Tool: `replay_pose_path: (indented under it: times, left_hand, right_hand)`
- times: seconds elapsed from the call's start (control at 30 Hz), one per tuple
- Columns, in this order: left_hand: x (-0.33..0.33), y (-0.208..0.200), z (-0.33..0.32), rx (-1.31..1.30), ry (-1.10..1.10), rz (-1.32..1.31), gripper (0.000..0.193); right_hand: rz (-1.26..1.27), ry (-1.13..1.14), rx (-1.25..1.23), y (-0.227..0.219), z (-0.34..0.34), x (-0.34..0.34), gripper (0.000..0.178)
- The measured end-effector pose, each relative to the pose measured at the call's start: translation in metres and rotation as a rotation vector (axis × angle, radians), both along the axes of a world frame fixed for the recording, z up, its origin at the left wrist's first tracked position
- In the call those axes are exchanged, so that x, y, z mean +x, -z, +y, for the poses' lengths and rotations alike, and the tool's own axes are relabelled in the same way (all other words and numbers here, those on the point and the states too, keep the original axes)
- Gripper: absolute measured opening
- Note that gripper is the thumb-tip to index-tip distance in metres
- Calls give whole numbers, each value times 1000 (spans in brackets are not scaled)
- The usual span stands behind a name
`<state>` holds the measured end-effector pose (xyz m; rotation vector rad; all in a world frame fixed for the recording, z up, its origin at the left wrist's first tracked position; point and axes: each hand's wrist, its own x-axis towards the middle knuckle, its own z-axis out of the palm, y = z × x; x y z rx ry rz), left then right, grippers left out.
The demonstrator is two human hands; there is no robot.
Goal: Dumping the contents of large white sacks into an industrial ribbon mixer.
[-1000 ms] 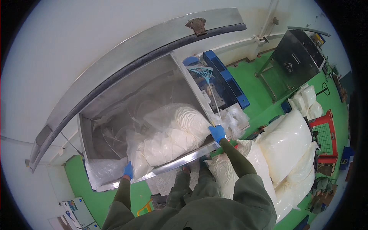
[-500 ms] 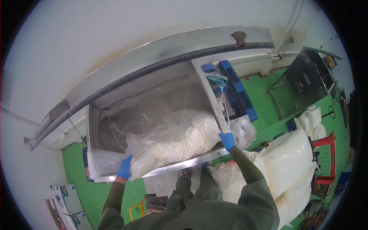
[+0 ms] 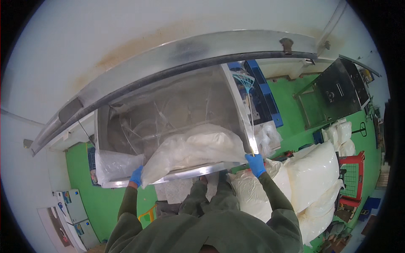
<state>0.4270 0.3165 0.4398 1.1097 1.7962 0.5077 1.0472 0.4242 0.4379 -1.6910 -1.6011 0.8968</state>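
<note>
A large clear plastic bag (image 3: 198,147) of white material lies slumped over the front rim (image 3: 198,170) of an open metal mixer trough (image 3: 181,88). Curved ribbon blades (image 3: 166,120) show inside the trough, behind the bag. My left hand (image 3: 136,176), in a blue glove, grips the bag's left edge by the rim. At the trough's front right corner, my right hand (image 3: 256,165), also gloved in blue, is closed on the bag's right edge. Both hands have the plastic stretched between them. The fingertips are partly hidden by the film and the small scale.
The raised metal lid (image 3: 190,50) arches over the trough. A teal rake (image 3: 244,82) leans at its right side by a blue pallet (image 3: 263,92). Full white sacks (image 3: 312,177) are piled at right, near a red cart frame (image 3: 352,179). Another plastic bag (image 3: 116,165) drapes the left front corner.
The bag's white contents have slumped into a smoother, lower heap, and its right side is now stretched out to my right hand. My right hand has moved slightly right and down.
</note>
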Motion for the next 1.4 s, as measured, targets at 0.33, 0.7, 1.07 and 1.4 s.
replay_pose_path:
  times: [0.33,0.7,1.07,1.4]
  left_hand:
    - [-50,-65,-21,-78,-534,-531,35]
    - [-87,34,-120,-56,-617,-57,45]
    - [-119,-41,-42,-82,-794,-177,44]
    - [-158,-147,36,250,-906,-68,25]
  right_hand:
    - [105,39,-68,-55,51,29,18]
    - [23,262,-80,-61,93,64,29]
    - [-40,352,-143,-47,115,84,42]
    - [5,534,-135,-19,164,88,47]
